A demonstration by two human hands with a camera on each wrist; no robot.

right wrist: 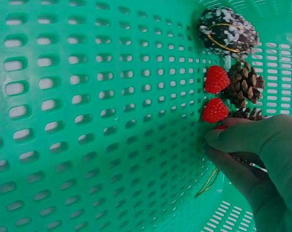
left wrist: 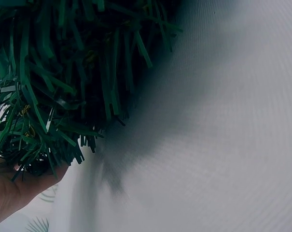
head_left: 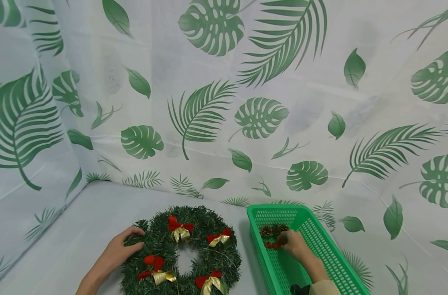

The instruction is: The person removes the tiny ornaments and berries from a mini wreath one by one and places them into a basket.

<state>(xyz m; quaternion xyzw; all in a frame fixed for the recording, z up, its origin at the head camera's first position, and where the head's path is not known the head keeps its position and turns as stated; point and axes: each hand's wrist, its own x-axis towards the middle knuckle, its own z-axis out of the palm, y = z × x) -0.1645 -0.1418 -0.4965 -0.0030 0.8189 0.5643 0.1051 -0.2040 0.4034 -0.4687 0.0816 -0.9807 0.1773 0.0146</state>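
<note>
We see the left hand point(head_left: 118, 253) curled on the wreath point(head_left: 181, 252) at its left edge on the table. Inside the green basket point(head_left: 321, 241), the right hand point(head_left: 294, 242) apparently pinches a pinecone-and-berry pick point(right wrist: 232, 94) between thumb and fingertips.

A makeshift craft or recording booth rather than a lived-in room. White cloth printed with green palm and monstera leaves point(head_left: 224, 102) hangs from nine o'clock round to three o'clock. The same white cloth covers the desk point(head_left: 80, 229).
</note>
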